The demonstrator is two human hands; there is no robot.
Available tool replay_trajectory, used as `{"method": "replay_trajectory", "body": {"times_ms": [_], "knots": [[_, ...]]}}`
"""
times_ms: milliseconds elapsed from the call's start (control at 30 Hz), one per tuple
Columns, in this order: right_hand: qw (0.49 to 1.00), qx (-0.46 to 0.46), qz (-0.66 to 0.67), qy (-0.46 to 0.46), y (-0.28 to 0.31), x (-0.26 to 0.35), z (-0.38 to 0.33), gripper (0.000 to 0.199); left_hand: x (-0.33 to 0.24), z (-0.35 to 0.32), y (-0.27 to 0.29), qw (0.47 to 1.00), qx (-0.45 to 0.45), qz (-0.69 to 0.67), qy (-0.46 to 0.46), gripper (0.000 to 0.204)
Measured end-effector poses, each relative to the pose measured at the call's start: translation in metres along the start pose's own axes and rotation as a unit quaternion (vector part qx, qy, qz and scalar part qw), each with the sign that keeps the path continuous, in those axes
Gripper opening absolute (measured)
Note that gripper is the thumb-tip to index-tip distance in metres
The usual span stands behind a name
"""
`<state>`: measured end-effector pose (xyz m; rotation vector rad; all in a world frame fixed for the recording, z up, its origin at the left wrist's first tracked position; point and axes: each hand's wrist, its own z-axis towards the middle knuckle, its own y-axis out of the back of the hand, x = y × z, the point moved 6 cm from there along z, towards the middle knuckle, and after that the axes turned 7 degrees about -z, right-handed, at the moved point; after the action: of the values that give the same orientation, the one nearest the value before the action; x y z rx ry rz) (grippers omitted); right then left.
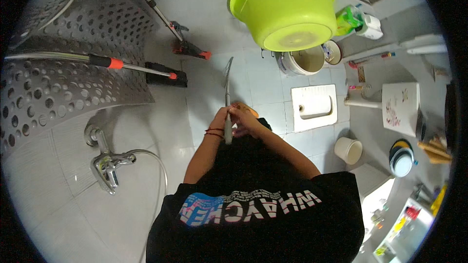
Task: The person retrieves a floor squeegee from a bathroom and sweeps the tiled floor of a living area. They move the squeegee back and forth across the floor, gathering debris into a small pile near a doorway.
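Observation:
In front of my body I hold a long, thin pole tool [227, 87] with a thick grey handle end pointing back toward me. Its far end is a narrow, slightly curved head, seen nearly edge-on, so I cannot tell its exact kind. My left hand [219, 119], with red cords round the wrist, closes on the pole from the left. My right hand [245, 121] closes on it from the right, its fingers meeting the left ones. Below the hands, part of an orange slipper [251, 111] shows on the pale blue tiled floor [263, 87].
At the left, a grey perforated panel [107, 19] curves beside two long-handled brushes [190, 50] and a chrome tap [109, 163] with a hose. A large lime-green basin [287, 14] sits above a white bucket [304, 61]. Right are a squat toilet [314, 108] and a white bin [348, 150].

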<state>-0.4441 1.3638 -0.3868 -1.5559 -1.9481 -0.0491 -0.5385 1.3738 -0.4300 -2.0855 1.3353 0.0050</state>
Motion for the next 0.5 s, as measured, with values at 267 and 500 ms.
{"method": "replay_trajectory", "body": {"times_ms": [267,500], "knots": [[0.998,0.003,-0.023,-0.061,-0.019,-0.105,0.019,0.016,0.081,0.016,0.054,0.982,-0.149,0.112,0.007,0.033],[0.697,-0.107,-0.688,0.169,-0.058,-0.112,0.035,0.03,0.134,0.066,0.148,0.983,-0.178,-0.046,-0.026,0.033]]}}
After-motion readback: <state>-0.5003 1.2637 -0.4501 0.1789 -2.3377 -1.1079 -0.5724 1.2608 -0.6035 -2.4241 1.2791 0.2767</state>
